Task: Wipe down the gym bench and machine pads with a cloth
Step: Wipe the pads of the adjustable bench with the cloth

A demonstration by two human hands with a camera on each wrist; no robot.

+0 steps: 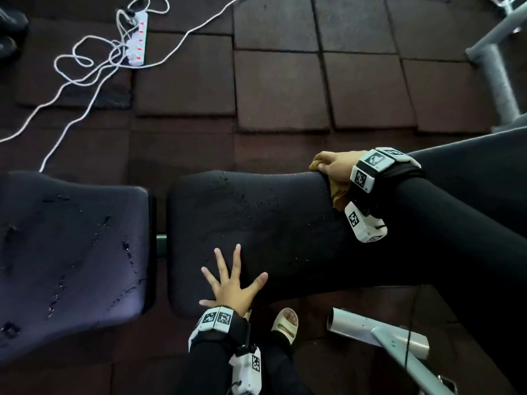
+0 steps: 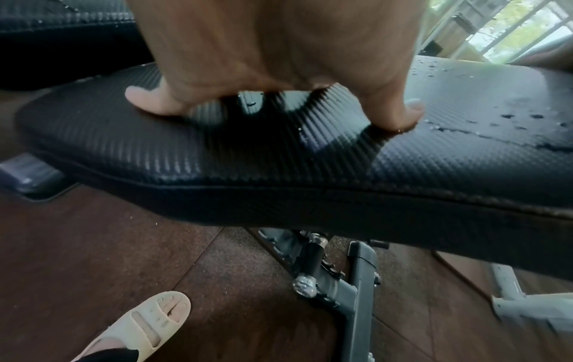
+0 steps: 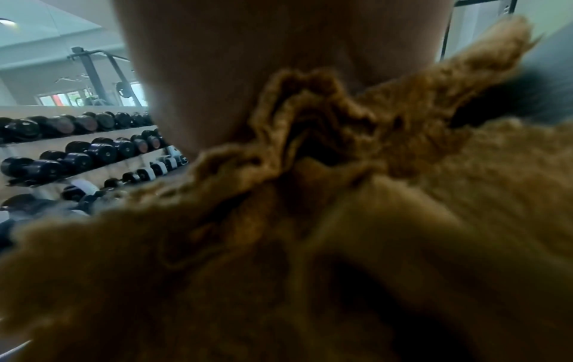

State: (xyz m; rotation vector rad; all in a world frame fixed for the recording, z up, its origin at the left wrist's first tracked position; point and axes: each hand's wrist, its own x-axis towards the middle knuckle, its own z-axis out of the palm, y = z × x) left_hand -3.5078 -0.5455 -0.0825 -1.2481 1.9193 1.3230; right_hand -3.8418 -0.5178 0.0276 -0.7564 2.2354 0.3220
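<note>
The black textured bench back pad (image 1: 256, 223) runs across the head view, with water droplets on its far part. A separate seat pad (image 1: 71, 243) lies to its left, also wet. My left hand (image 1: 232, 283) presses flat on the back pad's near edge, fingers spread; the left wrist view shows its fingertips (image 2: 145, 102) on the pad (image 2: 279, 156). My right hand (image 1: 333, 166) grips a brown cloth (image 1: 339, 195) at the pad's far edge, fingers curled over the edge. The cloth (image 3: 310, 232) fills the right wrist view.
A white power strip (image 1: 137, 38) with tangled cables lies on the dark rubber floor tiles at the back left. Grey machine tubes stand at the back right (image 1: 496, 69) and near right (image 1: 379, 334). My sandalled foot (image 1: 285, 323) stands beside the bench. Dumbbell racks (image 3: 77, 151) line a wall.
</note>
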